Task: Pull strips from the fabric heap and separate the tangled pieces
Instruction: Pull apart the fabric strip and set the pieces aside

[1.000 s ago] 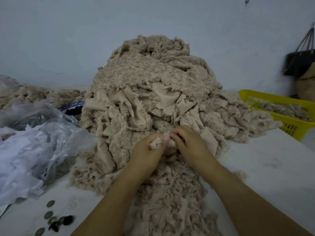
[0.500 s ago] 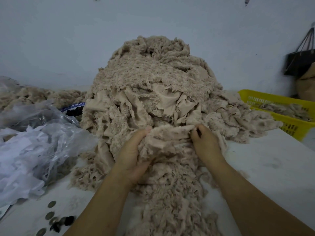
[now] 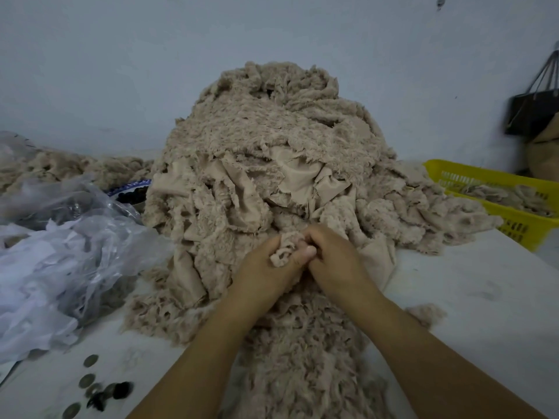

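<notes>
Beige plush heap [image 3: 272, 140]: piled on bench [image 3: 484, 282].
Strip [image 3: 282, 252]: bunched at heap's near foot; long axis not discernible.
Left hand [image 3: 263, 273]: grip clamped on strip.
Right hand [image 3: 335, 258]: grip pinched on same strip, touching left; neither nearer.

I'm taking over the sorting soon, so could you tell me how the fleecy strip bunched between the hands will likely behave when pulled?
Probably floppy: the fleecy strip is crumpled into folds between the left hand and right hand. Likely light, since a simple pinch holds it. It may snag, as its frayed pile lies against the tangled fabric heap.
</notes>
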A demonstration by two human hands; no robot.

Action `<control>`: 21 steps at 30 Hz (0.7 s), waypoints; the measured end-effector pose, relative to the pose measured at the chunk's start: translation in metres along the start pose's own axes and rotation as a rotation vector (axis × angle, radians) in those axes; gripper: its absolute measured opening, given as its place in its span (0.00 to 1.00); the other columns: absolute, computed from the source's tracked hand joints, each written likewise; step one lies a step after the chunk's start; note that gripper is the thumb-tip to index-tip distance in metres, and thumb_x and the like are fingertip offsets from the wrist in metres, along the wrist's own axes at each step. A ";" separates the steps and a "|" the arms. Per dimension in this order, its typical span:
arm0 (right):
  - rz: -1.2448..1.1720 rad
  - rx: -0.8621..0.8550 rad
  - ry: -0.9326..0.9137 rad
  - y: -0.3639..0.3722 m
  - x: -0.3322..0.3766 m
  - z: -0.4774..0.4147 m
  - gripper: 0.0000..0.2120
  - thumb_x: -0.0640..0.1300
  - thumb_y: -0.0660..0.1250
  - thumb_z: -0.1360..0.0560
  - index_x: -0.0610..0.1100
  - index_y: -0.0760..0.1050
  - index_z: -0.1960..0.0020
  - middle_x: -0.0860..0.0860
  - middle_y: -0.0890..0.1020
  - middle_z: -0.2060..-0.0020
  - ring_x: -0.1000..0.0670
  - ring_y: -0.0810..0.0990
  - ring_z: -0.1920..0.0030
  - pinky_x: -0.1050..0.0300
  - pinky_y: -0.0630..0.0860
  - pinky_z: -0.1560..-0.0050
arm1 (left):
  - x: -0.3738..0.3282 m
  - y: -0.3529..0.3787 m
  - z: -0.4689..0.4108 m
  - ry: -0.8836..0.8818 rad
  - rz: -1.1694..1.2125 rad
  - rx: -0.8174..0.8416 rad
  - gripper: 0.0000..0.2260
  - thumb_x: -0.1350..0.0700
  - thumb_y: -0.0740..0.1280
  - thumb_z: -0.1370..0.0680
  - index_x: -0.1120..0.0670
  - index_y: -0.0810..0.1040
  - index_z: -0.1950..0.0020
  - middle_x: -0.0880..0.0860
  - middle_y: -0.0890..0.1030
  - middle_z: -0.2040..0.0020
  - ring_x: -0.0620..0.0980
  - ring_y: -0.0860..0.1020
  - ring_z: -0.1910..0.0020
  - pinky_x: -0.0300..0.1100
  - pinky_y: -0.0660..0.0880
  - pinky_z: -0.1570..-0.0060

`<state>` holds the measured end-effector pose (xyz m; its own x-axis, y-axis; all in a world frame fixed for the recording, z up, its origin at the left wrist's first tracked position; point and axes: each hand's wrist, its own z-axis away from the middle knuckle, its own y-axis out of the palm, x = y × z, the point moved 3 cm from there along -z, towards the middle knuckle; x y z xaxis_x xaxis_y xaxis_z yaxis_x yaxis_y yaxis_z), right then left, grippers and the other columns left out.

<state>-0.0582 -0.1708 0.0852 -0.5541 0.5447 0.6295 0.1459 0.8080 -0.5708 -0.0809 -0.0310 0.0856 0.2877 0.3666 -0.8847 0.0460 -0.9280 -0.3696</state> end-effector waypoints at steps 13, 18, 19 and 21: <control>-0.027 -0.071 0.328 -0.022 -0.039 -0.005 0.10 0.47 0.58 0.18 0.45 0.76 0.51 0.52 0.78 0.55 0.55 0.74 0.57 0.68 0.66 0.62 | 0.002 -0.034 -0.003 -0.377 0.868 -0.324 0.21 0.45 0.68 0.24 0.59 0.83 0.40 0.60 0.85 0.46 0.58 0.85 0.50 0.45 0.82 0.62; -0.246 -0.042 0.185 -0.012 -0.009 0.002 0.10 0.60 0.59 0.21 0.57 0.72 0.44 0.61 0.76 0.53 0.64 0.76 0.58 0.69 0.69 0.61 | 0.004 -0.025 -0.004 -0.427 0.948 -0.232 0.17 0.47 0.67 0.22 0.58 0.84 0.42 0.60 0.85 0.46 0.57 0.85 0.48 0.47 0.83 0.58; -0.230 0.012 0.152 -0.007 -0.005 0.003 0.13 0.62 0.59 0.22 0.61 0.70 0.39 0.65 0.76 0.51 0.68 0.76 0.55 0.72 0.70 0.59 | 0.004 -0.023 -0.004 -0.426 0.946 -0.200 0.18 0.46 0.68 0.24 0.58 0.85 0.44 0.60 0.85 0.46 0.57 0.85 0.48 0.47 0.83 0.59; -0.118 0.104 0.090 0.004 -0.003 0.003 0.11 0.58 0.61 0.21 0.59 0.72 0.40 0.67 0.74 0.50 0.73 0.72 0.51 0.72 0.69 0.57 | 0.003 -0.019 -0.004 -0.425 0.940 -0.118 0.21 0.44 0.68 0.27 0.59 0.85 0.44 0.61 0.84 0.44 0.58 0.84 0.46 0.47 0.83 0.55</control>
<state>-0.0588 -0.1700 0.0800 -0.4858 0.4695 0.7372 -0.0037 0.8424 -0.5389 -0.0772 -0.0122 0.0911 -0.1044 -0.5368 -0.8372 0.0778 -0.8437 0.5312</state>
